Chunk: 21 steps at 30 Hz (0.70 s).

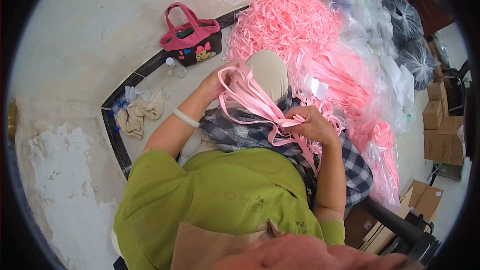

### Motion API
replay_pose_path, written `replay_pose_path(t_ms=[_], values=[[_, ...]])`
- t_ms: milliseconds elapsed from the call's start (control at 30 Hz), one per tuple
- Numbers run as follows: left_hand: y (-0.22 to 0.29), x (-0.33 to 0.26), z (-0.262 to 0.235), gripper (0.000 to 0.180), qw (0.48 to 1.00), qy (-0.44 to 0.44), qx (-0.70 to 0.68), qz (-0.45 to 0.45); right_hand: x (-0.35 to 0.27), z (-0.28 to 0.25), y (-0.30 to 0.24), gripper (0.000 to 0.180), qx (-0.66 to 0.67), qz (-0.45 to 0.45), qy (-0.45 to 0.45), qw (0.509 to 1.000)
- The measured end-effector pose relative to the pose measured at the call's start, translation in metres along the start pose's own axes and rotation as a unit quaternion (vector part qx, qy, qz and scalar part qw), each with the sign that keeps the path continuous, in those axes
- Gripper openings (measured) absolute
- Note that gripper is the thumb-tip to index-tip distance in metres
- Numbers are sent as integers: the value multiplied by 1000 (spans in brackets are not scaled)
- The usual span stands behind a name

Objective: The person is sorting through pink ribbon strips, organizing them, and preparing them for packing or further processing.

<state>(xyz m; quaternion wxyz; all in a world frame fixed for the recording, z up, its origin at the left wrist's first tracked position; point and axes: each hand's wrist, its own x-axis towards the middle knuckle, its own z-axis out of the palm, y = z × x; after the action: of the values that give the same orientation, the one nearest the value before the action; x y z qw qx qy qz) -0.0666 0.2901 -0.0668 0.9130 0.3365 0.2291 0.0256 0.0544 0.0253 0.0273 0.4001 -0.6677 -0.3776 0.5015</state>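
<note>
Pale pink straps point(257, 95) — the same pink as the tangled heap point(282, 22) — show against a plaid cloth point(357, 170) of dark grey-blue and white. The shirt point(235, 170) is yellowish green, the bangle point(186, 118) milky white. The bag point(192, 52) pairs magenta with black; cardboard boxes point(437, 145) are brown, the skirting point(121, 152) black.

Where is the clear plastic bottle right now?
In the head view, the bottle is left of centre, on the floor beside the pink-and-black handbag.
</note>
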Motion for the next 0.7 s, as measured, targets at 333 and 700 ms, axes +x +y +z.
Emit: replay_pose_path(t_ms=[333, 700], values=[[53, 3, 66, 33, 976, -82, -96, 175, -4, -19, 20, 21, 2, -8, 16, 1000], [10, 10, 144, 34, 847, -88, 349, 390, 4, -41, -11, 15, 270, -95, 361, 888]])
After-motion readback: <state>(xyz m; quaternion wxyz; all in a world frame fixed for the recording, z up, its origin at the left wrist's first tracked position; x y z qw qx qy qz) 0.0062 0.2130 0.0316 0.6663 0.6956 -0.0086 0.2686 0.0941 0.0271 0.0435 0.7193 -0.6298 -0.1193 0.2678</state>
